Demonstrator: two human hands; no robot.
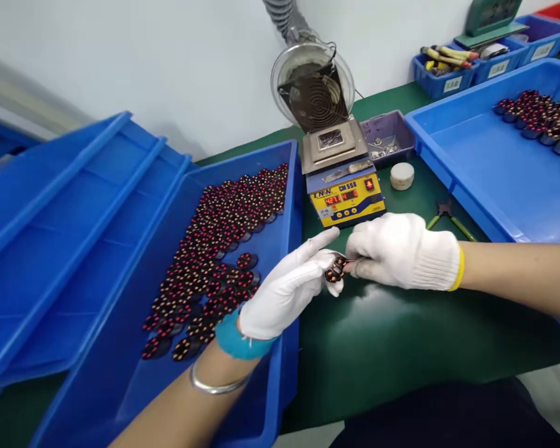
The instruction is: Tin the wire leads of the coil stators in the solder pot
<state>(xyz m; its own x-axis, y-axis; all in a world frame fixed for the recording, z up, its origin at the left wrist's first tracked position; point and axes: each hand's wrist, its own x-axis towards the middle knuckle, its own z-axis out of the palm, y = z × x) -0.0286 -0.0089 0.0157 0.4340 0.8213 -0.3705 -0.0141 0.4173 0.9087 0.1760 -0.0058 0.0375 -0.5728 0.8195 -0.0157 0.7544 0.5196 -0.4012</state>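
Observation:
Both hands wear white knit gloves. My left hand (289, 286) pinches a small round dark coil with copper windings (336, 269) above the green mat, index finger stretched out. My right hand (401, 249) is closed and meets the coil from the right, fingertips pinching at its wire leads. A blue tray (280, 348) at my left holds several rows of the same dark coils (214, 249). A second blue tray (494, 180) at my right has more coils (541, 121) in its far corner.
A yellow-fronted solder pot (345, 186) with red digits stands behind my hands, under a fume extractor (312, 87). Beside it are a grey dish (387, 137), a white puck (402, 175) and green-handled cutters (448, 218). Empty blue trays (65, 236) are stacked at far left; small bins (448, 74) at back.

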